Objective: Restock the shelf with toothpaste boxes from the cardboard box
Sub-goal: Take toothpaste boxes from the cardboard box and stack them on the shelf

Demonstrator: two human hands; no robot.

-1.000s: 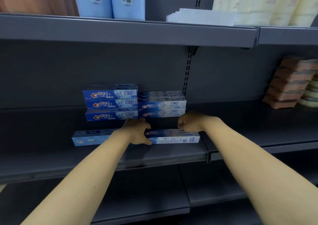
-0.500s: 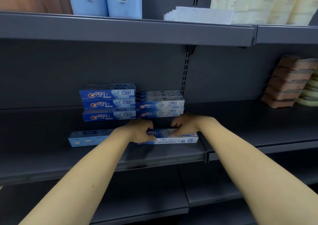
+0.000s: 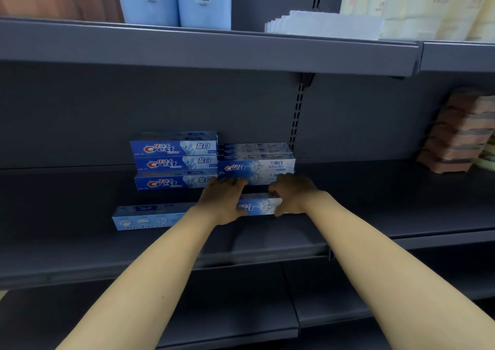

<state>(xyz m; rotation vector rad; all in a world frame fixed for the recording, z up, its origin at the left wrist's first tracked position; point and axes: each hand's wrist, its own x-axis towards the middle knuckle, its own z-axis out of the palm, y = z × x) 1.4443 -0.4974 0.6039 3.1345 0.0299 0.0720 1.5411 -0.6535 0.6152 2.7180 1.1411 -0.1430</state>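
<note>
Head view of a dark grey shelf [image 3: 80, 245]. The left hand [image 3: 222, 202] and the right hand [image 3: 293, 194] both grip one pale blue toothpaste box [image 3: 258, 205], which lies lengthwise on the shelf. The left hand covers the box's left part, fingers reaching over its top edge and thumb on the front face. The right hand curls round the box's right end, thumb low at the front. The visible middle of the box shows a red-and-blue logo on a white-blue pattern. Behind it stand two stacks against the back panel: a darker blue stack [image 3: 175, 161] of three boxes on the left, and touching it a paler stack [image 3: 257, 162] on the right. A light blue box [image 3: 148, 217] lies on the shelf, left of the held box.
</note>
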